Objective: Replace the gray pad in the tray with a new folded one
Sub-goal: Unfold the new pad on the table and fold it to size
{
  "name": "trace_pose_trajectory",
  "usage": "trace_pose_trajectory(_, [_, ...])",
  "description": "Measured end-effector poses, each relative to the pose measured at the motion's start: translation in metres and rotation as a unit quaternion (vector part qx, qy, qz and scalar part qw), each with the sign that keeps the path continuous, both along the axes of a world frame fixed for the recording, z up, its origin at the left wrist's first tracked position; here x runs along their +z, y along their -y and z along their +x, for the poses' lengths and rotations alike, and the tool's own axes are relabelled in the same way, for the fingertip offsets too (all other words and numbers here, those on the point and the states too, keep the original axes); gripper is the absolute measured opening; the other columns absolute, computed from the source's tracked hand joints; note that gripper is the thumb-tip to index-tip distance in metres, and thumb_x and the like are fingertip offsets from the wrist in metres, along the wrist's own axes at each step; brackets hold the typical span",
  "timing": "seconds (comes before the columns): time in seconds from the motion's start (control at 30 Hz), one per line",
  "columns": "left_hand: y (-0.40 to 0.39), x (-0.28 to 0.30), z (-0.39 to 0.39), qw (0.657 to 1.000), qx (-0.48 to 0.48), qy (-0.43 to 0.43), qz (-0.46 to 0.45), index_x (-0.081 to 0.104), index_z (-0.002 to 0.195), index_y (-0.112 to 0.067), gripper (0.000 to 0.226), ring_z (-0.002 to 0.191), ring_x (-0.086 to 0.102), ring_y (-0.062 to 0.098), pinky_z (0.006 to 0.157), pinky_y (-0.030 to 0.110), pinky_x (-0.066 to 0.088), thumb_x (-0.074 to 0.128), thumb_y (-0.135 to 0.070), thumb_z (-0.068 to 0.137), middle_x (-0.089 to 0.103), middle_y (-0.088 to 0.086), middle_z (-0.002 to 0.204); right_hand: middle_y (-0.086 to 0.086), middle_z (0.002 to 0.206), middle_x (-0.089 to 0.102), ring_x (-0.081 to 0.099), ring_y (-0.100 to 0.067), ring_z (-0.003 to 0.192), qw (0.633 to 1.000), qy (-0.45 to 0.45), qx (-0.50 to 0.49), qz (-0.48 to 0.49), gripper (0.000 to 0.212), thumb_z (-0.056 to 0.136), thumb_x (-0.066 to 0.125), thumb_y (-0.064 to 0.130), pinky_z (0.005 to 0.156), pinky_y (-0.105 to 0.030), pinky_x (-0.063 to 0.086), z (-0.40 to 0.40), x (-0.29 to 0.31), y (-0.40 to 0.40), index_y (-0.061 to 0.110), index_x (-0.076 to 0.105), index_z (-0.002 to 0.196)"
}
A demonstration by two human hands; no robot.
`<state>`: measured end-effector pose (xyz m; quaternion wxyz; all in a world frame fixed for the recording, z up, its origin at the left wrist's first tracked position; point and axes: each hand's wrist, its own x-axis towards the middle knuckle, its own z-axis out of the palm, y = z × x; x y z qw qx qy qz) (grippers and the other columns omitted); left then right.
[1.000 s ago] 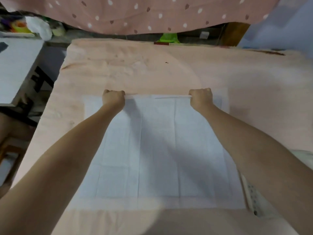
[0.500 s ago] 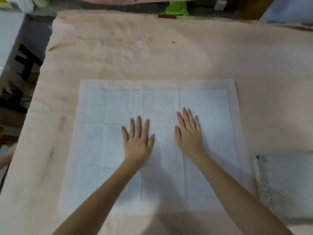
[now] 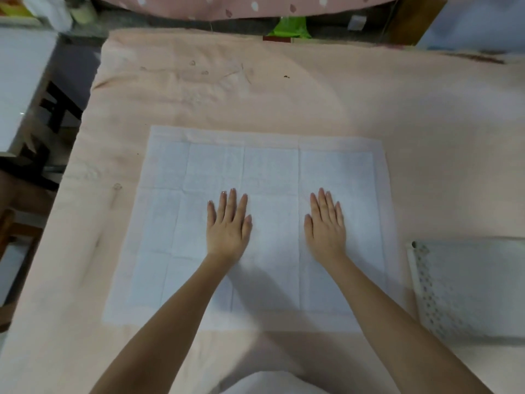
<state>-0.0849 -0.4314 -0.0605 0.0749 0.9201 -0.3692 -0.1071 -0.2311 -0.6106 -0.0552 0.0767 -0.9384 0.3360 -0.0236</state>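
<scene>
A white square pad (image 3: 272,177) with crease lines lies spread flat on the peach-covered surface (image 3: 284,95). My left hand (image 3: 228,226) lies palm down on the pad's middle, fingers straight. My right hand (image 3: 326,226) lies palm down to its right, fingers straight too. A white tray (image 3: 431,302) with a perforated wall stands at the right edge, beside the pad; a pale sheet lines its inside.
A white side table (image 3: 20,89) stands off the left edge. A polka-dot pink cloth (image 3: 255,7) hangs at the back, with a green bag (image 3: 289,27) below it. White fabric (image 3: 272,383) shows at the bottom edge.
My hands let go of the pad's far edge and came down flat on its middle. Since half a second ago they have spread apart sideways across the pad.
</scene>
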Motion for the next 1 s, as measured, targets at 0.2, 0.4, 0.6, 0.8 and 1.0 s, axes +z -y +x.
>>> trace_pose_trajectory(0.2, [-0.038, 0.002, -0.07, 0.998, -0.048, 0.001, -0.04, 0.015, 0.151, -0.023, 0.057, 0.147, -0.003, 0.019, 0.117, 0.044, -0.001, 0.016, -0.045, 0.099, 0.008, 0.002, 0.158, -0.013, 0.151, 0.032, 0.023, -0.027, 0.143, 0.989, 0.062, 0.128, -0.036, 0.05, 0.098, 0.03, 0.027, 0.112, -0.05, 0.026, -0.052, 0.017, -0.06, 0.004, 0.039, 0.141])
trace_pose_trajectory(0.4, [-0.091, -0.001, -0.092, 0.999, 0.029, -0.013, -0.018, 0.024, 0.148, -0.018, 0.056, 0.145, 0.017, 0.024, 0.117, 0.039, -0.001, 0.011, -0.043, 0.099, 0.017, 0.004, 0.155, -0.008, 0.152, 0.029, 0.025, -0.022, 0.142, 0.994, -0.043, 0.101, 0.007, 0.056, 0.1, 0.017, 0.036, 0.112, -0.044, 0.024, -0.106, 0.003, -0.094, 0.007, 0.04, 0.142])
trace_pose_trajectory(0.6, [-0.125, 0.01, -0.105, 0.999, -0.044, -0.02, -0.016, 0.024, 0.149, -0.016, 0.07, 0.144, 0.012, 0.023, 0.116, 0.038, -0.003, 0.019, -0.059, 0.094, 0.015, 0.004, 0.155, -0.005, 0.154, 0.024, 0.012, -0.014, 0.143, 0.985, -0.09, 0.144, 0.024, 0.077, 0.093, 0.019, 0.065, 0.113, -0.038, 0.01, -0.138, 0.009, -0.092, 0.009, 0.033, 0.144])
trace_pose_trajectory(0.8, [-0.121, 0.014, -0.133, 0.978, -0.207, -0.017, 0.018, 0.043, 0.141, -0.012, 0.078, 0.138, 0.035, 0.027, 0.114, 0.041, 0.01, 0.028, -0.068, 0.089, 0.039, 0.01, 0.148, 0.0, 0.148, 0.038, 0.027, -0.015, 0.14, 0.972, -0.115, 0.203, 0.02, 0.078, 0.089, 0.019, 0.071, 0.111, -0.037, 0.012, -0.14, 0.015, -0.106, 0.018, 0.045, 0.139])
trace_pose_trajectory(1.0, [-0.111, 0.02, -0.139, 0.98, -0.193, -0.021, 0.036, 0.053, 0.134, -0.011, 0.064, 0.131, 0.046, 0.027, 0.114, 0.037, 0.009, 0.035, -0.054, 0.09, 0.049, 0.01, 0.14, 0.003, 0.134, 0.056, 0.052, -0.017, 0.124, 0.975, -0.034, 0.221, 0.002, 0.051, 0.095, 0.028, 0.046, 0.107, -0.03, 0.028, -0.139, 0.016, -0.103, 0.023, 0.064, 0.122])
